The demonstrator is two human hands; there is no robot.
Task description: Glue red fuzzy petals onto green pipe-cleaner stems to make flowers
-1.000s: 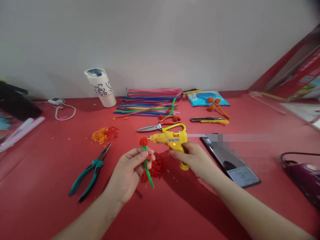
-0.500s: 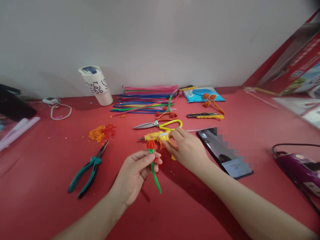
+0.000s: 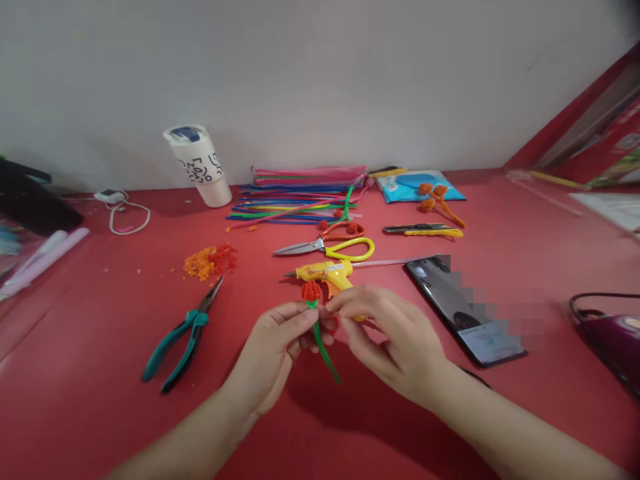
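My left hand (image 3: 283,340) pinches a pipe-cleaner flower (image 3: 311,291) between thumb and fingers. It has a red fuzzy head and a green stem that points down and to the right. A bit of red shows near the left fingertips. My right hand (image 3: 390,340) is close beside it, fingers bent and drawn together by the left fingertips; what they pinch, if anything, is hidden. Just behind the right hand lies a yellow glue gun (image 3: 325,270), its handle partly covered. Scissors (image 3: 323,248) with orange and yellow handles rest beyond the gun.
Pliers (image 3: 187,333) and orange and red fuzz clippings (image 3: 205,262) lie on the left. At the back are a white tumbler (image 3: 200,167), pipe cleaners (image 3: 300,200), a blue packet (image 3: 415,185) and an orange flower (image 3: 435,200). A cutter (image 3: 423,231) and phone (image 3: 460,307) are rightward.
My right hand has come away from the glue gun, moving down toward the flower in my left hand. The left hand keeps its hold. The view has shifted slightly.
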